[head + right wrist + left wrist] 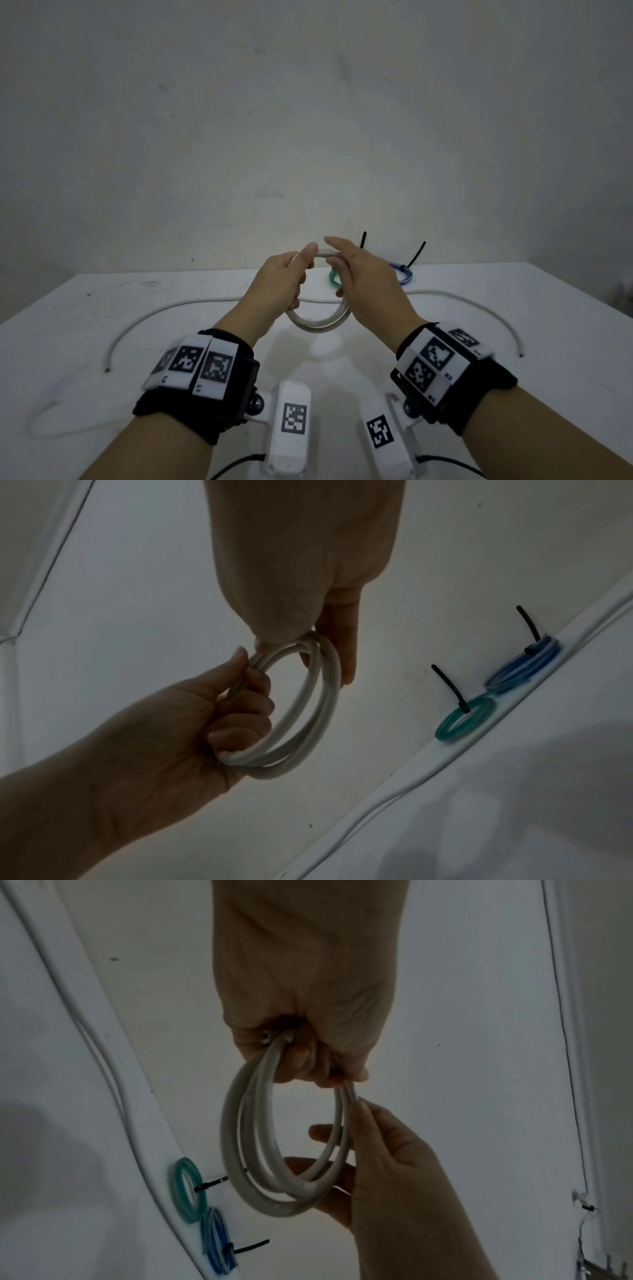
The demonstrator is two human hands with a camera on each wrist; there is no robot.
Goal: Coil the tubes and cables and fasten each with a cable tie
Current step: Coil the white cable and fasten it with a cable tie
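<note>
A white tube wound into a coil (318, 325) of several loops is held up above the white table (513, 308). My left hand (301, 274) grips the coil's left side, fingers curled round the strands (298, 1053), with a tube end showing at the fist. My right hand (339, 270) holds the coil's right side, thumb outside the ring and fingers inside it (342, 1139). In the right wrist view the coil (308, 723) hangs between both hands. No cable tie shows on this coil.
A green coil (335, 279) and a blue coil (404, 274), each with a black cable tie sticking up, lie at the table's far edge by the wall. A long white tube (171, 308) arcs across the table. A thin clear tube (51, 421) lies front left.
</note>
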